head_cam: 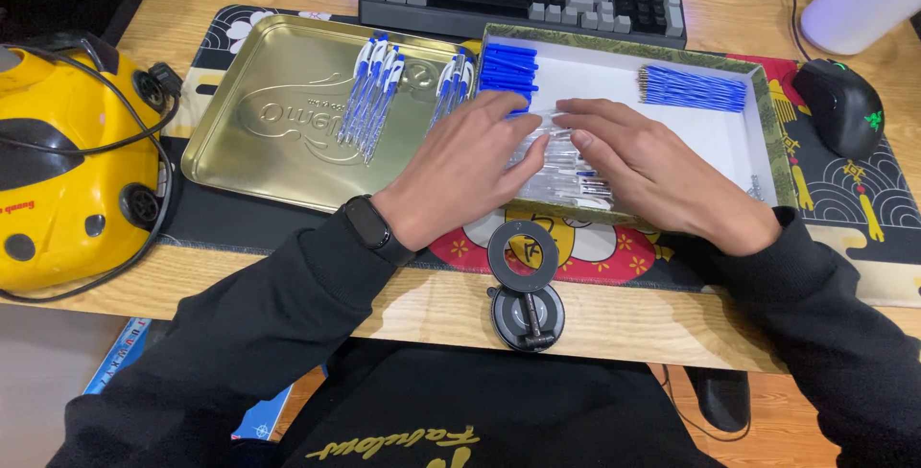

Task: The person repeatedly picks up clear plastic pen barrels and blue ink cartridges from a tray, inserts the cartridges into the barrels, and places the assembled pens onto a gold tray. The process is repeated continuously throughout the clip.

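Your left hand (470, 166) and right hand (645, 166) rest flat, fingers spread, on the clear pen tubes (561, 169) in the white box (715, 132) near the counter's front edge.

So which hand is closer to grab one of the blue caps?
Probably the left hand. Its fingertips lie right beside the blue caps in the white box, while the right hand rests further along on the clear pen barrels.
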